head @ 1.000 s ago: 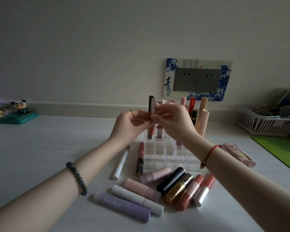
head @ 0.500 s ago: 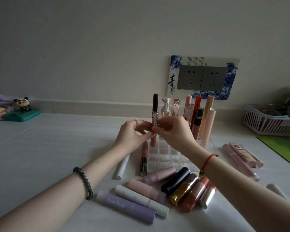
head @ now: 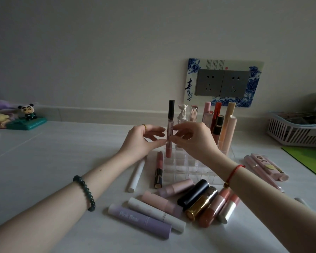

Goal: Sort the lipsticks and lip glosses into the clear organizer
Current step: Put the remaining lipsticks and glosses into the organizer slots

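Observation:
A slim pink lip gloss with a black cap stands upright in a back-left slot of the clear organizer. My right hand pinches its middle with thumb and fingertips. My left hand is beside the tube with its fingers spread, thumb tip at the tube. Several tall tubes stand in the organizer's back row. Loose lipsticks lie in front: a purple tube, a white one, a black one and a gold one.
A white slim pen and a pink-and-gold gloss lie left of the organizer. Pink tubes lie to its right. A white basket and green mat are far right, a panda figurine far left.
The lip gloss has come down from between both hands into the organizer slot and stands upright. My left hand's fingers have loosened and spread apart.

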Demonstrator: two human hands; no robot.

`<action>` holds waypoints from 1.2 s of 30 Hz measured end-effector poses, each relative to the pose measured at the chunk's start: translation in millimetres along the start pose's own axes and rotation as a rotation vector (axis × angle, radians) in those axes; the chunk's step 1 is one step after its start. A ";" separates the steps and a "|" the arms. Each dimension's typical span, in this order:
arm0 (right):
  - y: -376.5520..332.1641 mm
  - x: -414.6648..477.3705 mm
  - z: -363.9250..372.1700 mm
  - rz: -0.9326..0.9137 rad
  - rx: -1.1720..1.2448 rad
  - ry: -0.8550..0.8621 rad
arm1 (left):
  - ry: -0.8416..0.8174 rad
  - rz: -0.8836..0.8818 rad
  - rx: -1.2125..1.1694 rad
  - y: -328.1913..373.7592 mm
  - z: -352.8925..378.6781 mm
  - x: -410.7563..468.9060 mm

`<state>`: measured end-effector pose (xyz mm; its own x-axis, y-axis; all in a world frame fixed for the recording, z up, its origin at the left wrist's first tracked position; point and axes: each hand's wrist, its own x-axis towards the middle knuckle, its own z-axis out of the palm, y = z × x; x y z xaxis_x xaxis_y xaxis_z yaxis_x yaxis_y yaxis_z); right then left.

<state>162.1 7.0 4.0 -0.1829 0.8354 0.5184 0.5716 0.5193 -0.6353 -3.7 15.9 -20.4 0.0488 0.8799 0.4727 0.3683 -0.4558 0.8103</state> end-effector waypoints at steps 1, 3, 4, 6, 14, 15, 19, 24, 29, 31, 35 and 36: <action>-0.8 -0.6 -2.6 -0.005 -0.001 0.007 | 0.007 0.000 0.002 0.1 -3.9 0.1; -3.3 -2.5 -7.7 -0.029 -0.012 0.038 | 0.014 -0.003 0.012 0.2 -13.1 0.3; -5.1 -3.5 -10.0 -0.045 -0.014 0.052 | 0.018 -0.007 0.025 0.0 -18.0 0.2; -10.1 -6.3 -13.2 -0.087 -0.014 0.060 | 0.028 -0.015 0.061 -1.5 -27.4 -0.5; -35.4 -24.5 -2.5 -0.375 -0.190 -0.314 | -0.088 -0.109 0.188 -19.2 -48.7 -9.1; -38.3 -26.1 1.7 -0.414 -0.218 -0.373 | -0.117 -0.123 0.204 -22.5 -48.4 -10.5; -45.2 -27.0 20.0 -0.483 -0.298 -0.568 | -0.191 -0.170 0.226 -32.5 -46.4 -17.0; -49.2 -24.7 34.9 -0.424 -0.319 -0.690 | -0.257 -0.172 0.247 -31.8 -45.4 -21.4; -48.2 -22.8 39.5 -0.444 -0.341 -0.736 | -0.292 -0.156 0.241 -32.7 -45.8 -26.2; -48.3 -22.5 40.8 -0.455 -0.348 -0.758 | -0.298 -0.172 0.180 -34.8 -44.5 -28.7; -48.5 -23.0 43.4 -0.515 -0.349 -0.799 | -0.290 -0.163 0.199 -37.5 -42.8 -26.8; -48.1 -22.8 44.0 -0.522 -0.359 -0.796 | -0.287 -0.159 0.210 -37.3 -42.8 -26.4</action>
<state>103.6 -29.2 -2.4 -0.8827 0.4653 0.0665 0.4506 0.8780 -0.1615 -58.4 3.9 -48.3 0.2228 0.9528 0.2061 0.5728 -0.2990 0.7632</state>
